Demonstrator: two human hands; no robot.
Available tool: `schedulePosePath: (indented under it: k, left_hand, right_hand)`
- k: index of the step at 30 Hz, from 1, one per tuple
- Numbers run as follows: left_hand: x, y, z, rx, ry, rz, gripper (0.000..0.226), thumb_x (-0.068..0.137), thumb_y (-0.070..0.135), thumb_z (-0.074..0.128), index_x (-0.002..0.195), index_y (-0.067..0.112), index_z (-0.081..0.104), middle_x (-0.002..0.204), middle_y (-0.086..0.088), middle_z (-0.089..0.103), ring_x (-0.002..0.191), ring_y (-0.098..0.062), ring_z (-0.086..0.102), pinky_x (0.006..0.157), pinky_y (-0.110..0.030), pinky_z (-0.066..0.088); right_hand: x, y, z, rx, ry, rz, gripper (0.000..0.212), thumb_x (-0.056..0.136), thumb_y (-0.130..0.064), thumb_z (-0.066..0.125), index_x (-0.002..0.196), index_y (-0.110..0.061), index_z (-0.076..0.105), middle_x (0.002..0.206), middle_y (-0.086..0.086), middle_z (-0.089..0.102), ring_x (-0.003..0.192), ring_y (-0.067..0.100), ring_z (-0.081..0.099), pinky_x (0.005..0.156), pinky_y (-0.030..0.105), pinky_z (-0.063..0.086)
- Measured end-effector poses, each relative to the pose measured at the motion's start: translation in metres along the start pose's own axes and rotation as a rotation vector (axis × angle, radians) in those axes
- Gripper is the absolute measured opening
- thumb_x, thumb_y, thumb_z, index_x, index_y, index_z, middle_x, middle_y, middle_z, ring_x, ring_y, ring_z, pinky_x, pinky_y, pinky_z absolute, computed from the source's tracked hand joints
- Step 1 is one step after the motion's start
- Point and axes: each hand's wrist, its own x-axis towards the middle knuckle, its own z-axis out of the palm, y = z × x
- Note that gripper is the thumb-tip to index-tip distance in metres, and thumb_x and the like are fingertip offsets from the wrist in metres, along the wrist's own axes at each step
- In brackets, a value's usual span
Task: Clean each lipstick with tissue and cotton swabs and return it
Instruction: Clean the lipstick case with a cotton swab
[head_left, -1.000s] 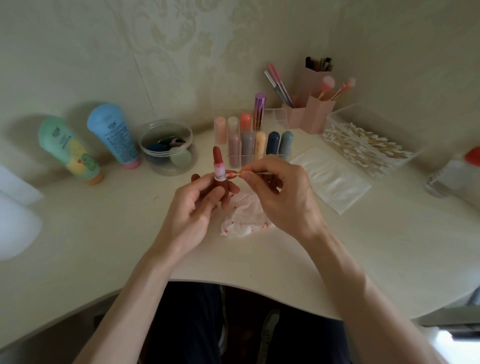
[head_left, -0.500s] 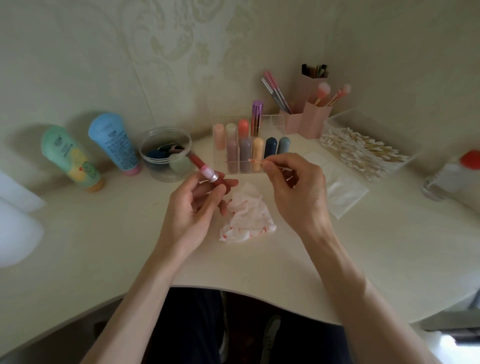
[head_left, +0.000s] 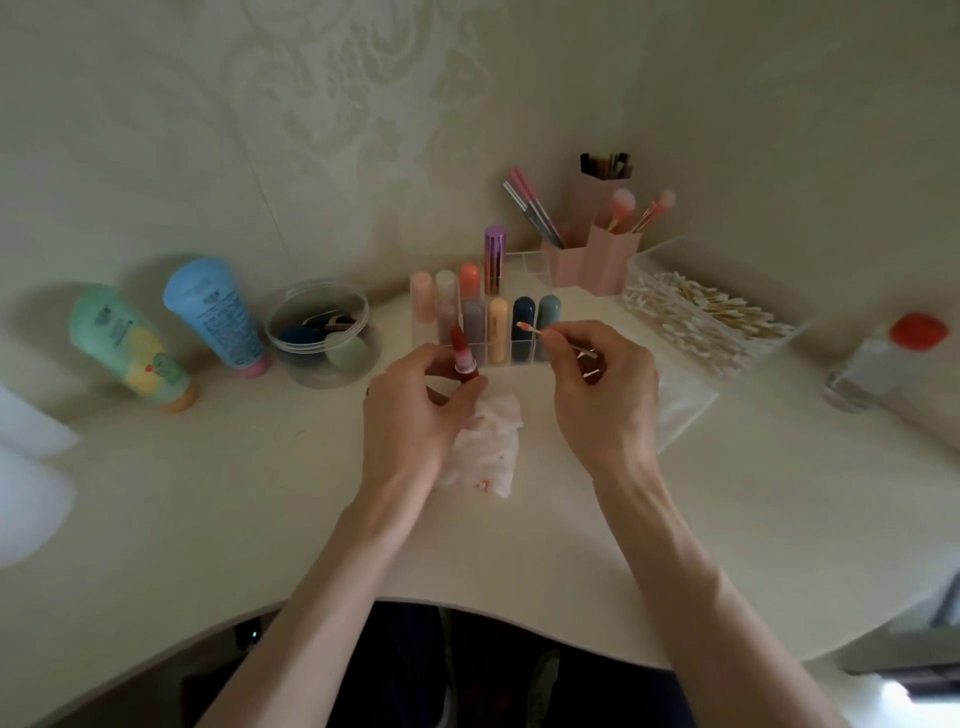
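L hand (head_left: 415, 410) pinches 1 open red lipstick (head_left: 462, 351) by its base, bullet up; R hand (head_left: 602, 395) pinches 1 swab (head_left: 535, 331), its stained tip aimed at the bullet but apart from it. Just behind both grips stands the rack (head_left: 524, 267) w/ 9 capped lipsticks (head_left: 497, 330); 1 crumpled tissue (head_left: 488, 447) lies below and between them, and 2 tubes (head_left: 215, 312) lean well left of the L grip.

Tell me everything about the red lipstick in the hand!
The lipstick is uncapped: a red stick rises from a pale pink collar above a dark red base. It stands almost upright, tipped slightly left, in front of the clear rack. The left hand grips its base. The cotton swab in the right hand is apart from it.
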Motion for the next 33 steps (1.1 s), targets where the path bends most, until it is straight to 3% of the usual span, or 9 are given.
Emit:
schedulePosePath:
  k: [2, 5, 9, 13, 17, 21, 25, 33]
  left_hand:
    - [-0.002, 0.004, 0.008, -0.069, -0.034, -0.050, 0.008, 0.089, 0.027, 0.080, 0.092, 0.028, 0.072, 0.075, 0.012, 0.073, 0.063, -0.006, 0.068, 0.059, -0.012, 0.046]
    - [-0.005, 0.011, 0.019, -0.112, -0.109, -0.050, 0.009, 0.089, 0.027, 0.081, 0.094, 0.024, 0.074, 0.079, 0.011, 0.076, 0.068, 0.001, 0.070, 0.066, -0.009, 0.050]
    - [-0.006, 0.014, 0.024, -0.276, -0.174, -0.081, 0.014, 0.087, 0.023, 0.083, 0.098, 0.023, 0.075, 0.087, 0.011, 0.078, 0.069, -0.010, 0.075, 0.071, -0.027, 0.061]
    - [0.004, 0.005, 0.015, -0.064, -0.085, 0.010, 0.015, 0.087, 0.031, 0.082, 0.100, 0.032, 0.075, 0.088, 0.023, 0.073, 0.071, 0.003, 0.067, 0.068, -0.013, 0.050]
    - [0.009, -0.001, 0.008, 0.113, -0.073, 0.023, 0.016, 0.087, 0.037, 0.080, 0.103, 0.037, 0.076, 0.089, 0.022, 0.073, 0.066, 0.001, 0.063, 0.072, -0.028, 0.049]
    - [0.008, -0.002, 0.010, 0.166, -0.042, 0.083, 0.019, 0.088, 0.034, 0.079, 0.107, 0.033, 0.076, 0.090, 0.015, 0.074, 0.068, 0.001, 0.060, 0.073, -0.031, 0.052]
    - [0.010, -0.004, 0.015, 0.208, -0.021, 0.102, 0.020, 0.086, 0.033, 0.081, 0.104, 0.031, 0.075, 0.090, 0.012, 0.076, 0.074, -0.014, 0.067, 0.078, -0.039, 0.057]
    - [0.012, -0.006, 0.019, 0.232, 0.023, 0.099, 0.020, 0.084, 0.037, 0.081, 0.102, 0.029, 0.076, 0.093, 0.010, 0.077, 0.081, -0.020, 0.070, 0.080, -0.042, 0.056]
  right_hand:
    - [0.001, -0.001, -0.001, 0.039, 0.066, 0.006, 0.009, 0.100, -0.015, 0.070, 0.099, -0.018, 0.078, 0.087, -0.015, 0.073, 0.077, -0.001, 0.063, 0.069, 0.010, 0.043]
    - [0.001, -0.004, -0.003, 0.081, 0.169, 0.003, 0.009, 0.101, -0.017, 0.069, 0.102, -0.018, 0.078, 0.089, -0.015, 0.073, 0.081, 0.002, 0.066, 0.071, 0.011, 0.045]
    - [0.003, -0.005, -0.005, 0.122, 0.244, 0.018, 0.008, 0.101, -0.019, 0.069, 0.101, -0.021, 0.077, 0.088, -0.014, 0.073, 0.077, 0.002, 0.064, 0.071, 0.015, 0.047]
    - [0.002, -0.005, -0.005, 0.121, 0.230, 0.028, 0.007, 0.101, -0.020, 0.070, 0.101, -0.021, 0.077, 0.087, -0.016, 0.072, 0.078, 0.002, 0.064, 0.071, 0.013, 0.047]
    - [0.000, -0.007, -0.002, 0.107, 0.201, 0.017, 0.008, 0.100, -0.019, 0.070, 0.102, -0.020, 0.077, 0.088, -0.016, 0.072, 0.079, 0.002, 0.064, 0.070, 0.011, 0.045]
    - [0.000, -0.005, -0.002, 0.103, 0.173, 0.022, 0.008, 0.100, -0.019, 0.070, 0.102, -0.020, 0.078, 0.089, -0.014, 0.074, 0.082, 0.006, 0.067, 0.072, 0.012, 0.046]
    - [0.000, -0.004, -0.001, 0.088, 0.146, 0.025, 0.010, 0.101, -0.018, 0.069, 0.104, -0.018, 0.079, 0.090, -0.013, 0.075, 0.083, 0.004, 0.067, 0.072, 0.011, 0.047]
    - [0.000, -0.003, 0.000, 0.093, 0.123, 0.041, 0.010, 0.101, -0.020, 0.069, 0.105, -0.019, 0.079, 0.091, -0.012, 0.075, 0.081, 0.004, 0.067, 0.071, 0.011, 0.046]
